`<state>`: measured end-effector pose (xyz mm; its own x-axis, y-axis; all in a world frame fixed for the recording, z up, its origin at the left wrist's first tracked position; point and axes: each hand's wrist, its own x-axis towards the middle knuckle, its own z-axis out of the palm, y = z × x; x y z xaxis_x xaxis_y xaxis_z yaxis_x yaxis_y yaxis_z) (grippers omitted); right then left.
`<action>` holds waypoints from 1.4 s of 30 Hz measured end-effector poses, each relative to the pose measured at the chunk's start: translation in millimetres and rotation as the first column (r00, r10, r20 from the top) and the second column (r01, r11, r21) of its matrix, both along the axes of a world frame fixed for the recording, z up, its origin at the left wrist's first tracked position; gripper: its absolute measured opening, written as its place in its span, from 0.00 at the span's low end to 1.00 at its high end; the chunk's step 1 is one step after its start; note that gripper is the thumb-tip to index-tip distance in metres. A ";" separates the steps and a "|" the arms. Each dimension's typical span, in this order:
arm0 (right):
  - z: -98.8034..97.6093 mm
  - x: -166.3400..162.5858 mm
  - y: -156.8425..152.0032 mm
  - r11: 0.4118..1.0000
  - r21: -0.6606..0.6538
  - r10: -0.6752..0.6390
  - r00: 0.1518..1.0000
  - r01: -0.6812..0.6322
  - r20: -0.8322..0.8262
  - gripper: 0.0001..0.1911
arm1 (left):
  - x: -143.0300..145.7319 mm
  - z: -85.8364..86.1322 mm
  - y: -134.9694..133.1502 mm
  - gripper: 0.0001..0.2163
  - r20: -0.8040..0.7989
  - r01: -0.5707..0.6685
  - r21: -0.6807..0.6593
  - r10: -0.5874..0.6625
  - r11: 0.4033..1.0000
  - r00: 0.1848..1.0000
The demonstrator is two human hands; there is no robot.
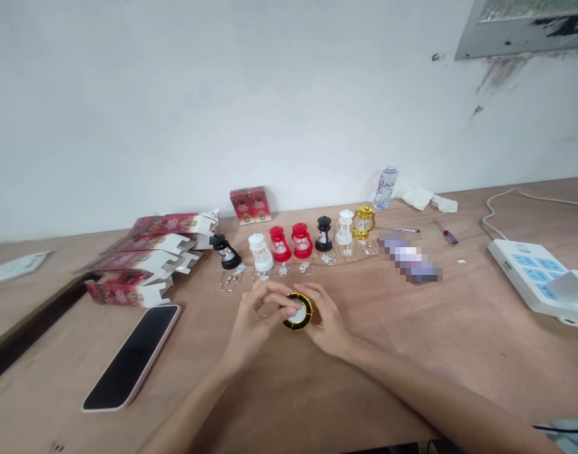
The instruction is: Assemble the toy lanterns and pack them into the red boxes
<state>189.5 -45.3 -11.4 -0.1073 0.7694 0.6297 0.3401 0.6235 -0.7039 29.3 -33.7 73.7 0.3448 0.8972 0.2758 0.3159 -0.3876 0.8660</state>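
So, open table [425, 334] to the right of the hands, phone [132, 356] near on the left, row of lanterns [300, 241] just behind — left hand [251, 321] and right hand [329, 325] both curled round a small black-and-gold lantern [298, 311], mid-table

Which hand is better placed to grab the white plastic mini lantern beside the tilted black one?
Left, probably. The left hand sits just in front of the white plastic mini lantern. The right hand is further off, across the round black-and-gold lantern piece both hold.
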 end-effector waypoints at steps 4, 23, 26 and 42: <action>-3.2 -0.3 0.5 1.000 -0.028 0.001 0.999 -0.002 -0.052 0.32 | -0.1 -1.8 4.9 0.17 0.225 0.092 -0.265 -0.031 0.960 0.974; 0.2 -0.3 -0.1 1.000 -0.020 -0.018 0.999 0.017 -0.028 0.30 | 10.3 -0.2 5.6 0.15 0.219 -0.018 -0.215 0.067 0.977 0.973; -0.4 -0.3 0.3 1.000 -0.021 -0.016 0.999 0.015 -0.042 0.31 | 10.7 -0.6 6.9 0.15 0.223 0.004 -0.206 0.043 0.978 0.974; 1.7 -0.8 -0.4 0.999 -0.044 0.005 0.998 -0.008 -0.070 0.30 | 5.9 -4.4 8.7 0.07 -0.100 -0.035 0.323 0.071 0.946 0.992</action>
<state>188.7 -45.7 -9.7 -0.0693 0.7964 0.6009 0.2850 0.5930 -0.7531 35.2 -25.1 69.3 0.3436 0.7854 0.5149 0.4288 -0.6189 0.6580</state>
